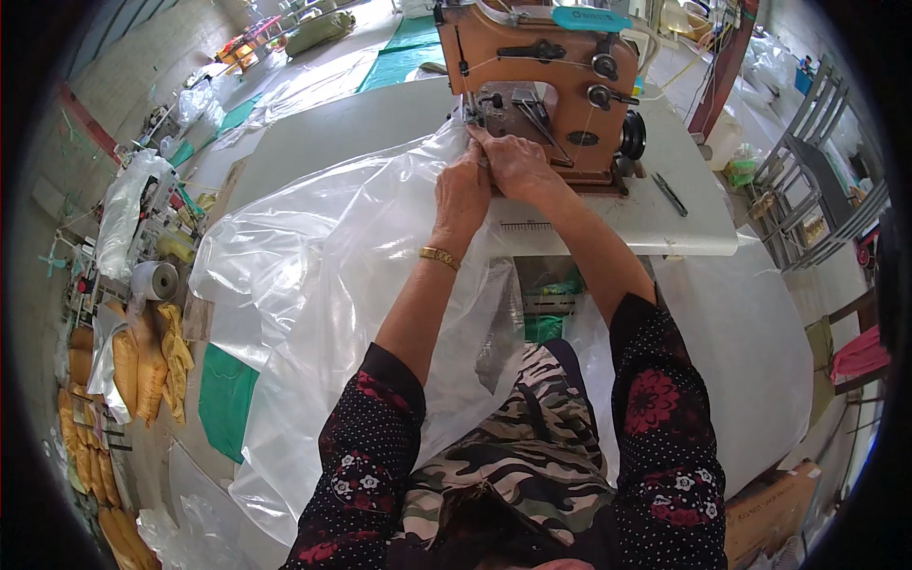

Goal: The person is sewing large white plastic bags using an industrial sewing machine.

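My left hand [463, 195] is closed on the gathered edge of a clear plastic sheet [313, 256]. My right hand [518, 166] lies close against it, the fingers bent inward; its fingertips are hidden, so I cannot tell how tightly it grips, or what. Both are just before the needle side of a brown sewing machine [576, 81].

The sheet is thin and shiny, with many soft wrinkles; it spreads to the left over the table and hangs down beside my camouflage-patterned lap [518, 446]. The machine is of painted metal, with a round black handwheel [632, 135] at its right. On my left wrist is a gold-coloured band [440, 256].

The table [627, 223] is pale and smooth, having ruler marks [525, 226] near its front edge. Dark snips [670, 195] lie to the right of the machine. Beyond the table, green sheeting [399, 52] covers part of the floor, and a grey metal chair [817, 180] stands at the right.

At the lower right is a brown cardboard box [774, 513], whose content I cannot see. On the left side are bulging yellow bags [149, 375], near a white roll [155, 280].
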Motion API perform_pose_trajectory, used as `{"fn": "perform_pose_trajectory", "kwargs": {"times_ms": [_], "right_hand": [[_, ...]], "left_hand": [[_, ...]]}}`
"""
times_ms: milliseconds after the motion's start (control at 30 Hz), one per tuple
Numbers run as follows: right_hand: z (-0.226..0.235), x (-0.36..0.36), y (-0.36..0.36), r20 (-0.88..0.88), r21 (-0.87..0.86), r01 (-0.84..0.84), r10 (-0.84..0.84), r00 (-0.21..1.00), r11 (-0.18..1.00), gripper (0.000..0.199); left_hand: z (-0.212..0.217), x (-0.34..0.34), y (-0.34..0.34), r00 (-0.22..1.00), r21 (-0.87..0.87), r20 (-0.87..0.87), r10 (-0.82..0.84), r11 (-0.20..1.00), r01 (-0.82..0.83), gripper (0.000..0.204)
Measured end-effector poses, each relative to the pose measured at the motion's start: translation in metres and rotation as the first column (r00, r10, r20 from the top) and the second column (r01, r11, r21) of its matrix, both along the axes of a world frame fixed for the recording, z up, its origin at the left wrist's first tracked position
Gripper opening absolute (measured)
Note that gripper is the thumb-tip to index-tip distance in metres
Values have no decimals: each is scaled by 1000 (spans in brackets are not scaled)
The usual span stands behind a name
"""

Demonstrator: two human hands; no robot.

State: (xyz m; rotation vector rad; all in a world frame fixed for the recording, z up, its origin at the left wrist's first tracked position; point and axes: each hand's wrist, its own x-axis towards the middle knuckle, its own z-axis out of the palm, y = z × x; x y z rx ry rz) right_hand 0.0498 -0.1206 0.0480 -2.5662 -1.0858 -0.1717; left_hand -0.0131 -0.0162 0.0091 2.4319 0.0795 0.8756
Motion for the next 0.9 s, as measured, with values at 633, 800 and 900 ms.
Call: {"fn": "perform_pose_trajectory", "kwargs": {"times_ms": [633, 800, 900], "right_hand": [[91, 6, 38, 658, 334, -155, -112, 744, 930, 27], [98, 24, 47, 758, 302, -176, -124, 641, 937, 21], [102, 29, 48, 781, 326, -193, -148, 606, 926, 21]], "left_hand": [[-6, 7, 6, 996, -37, 81, -40, 998, 43, 42], [-3, 3, 4, 999, -110, 6, -38, 993, 38, 41], [-4, 2, 7, 1000, -103, -10, -26, 994, 24, 41]]}}
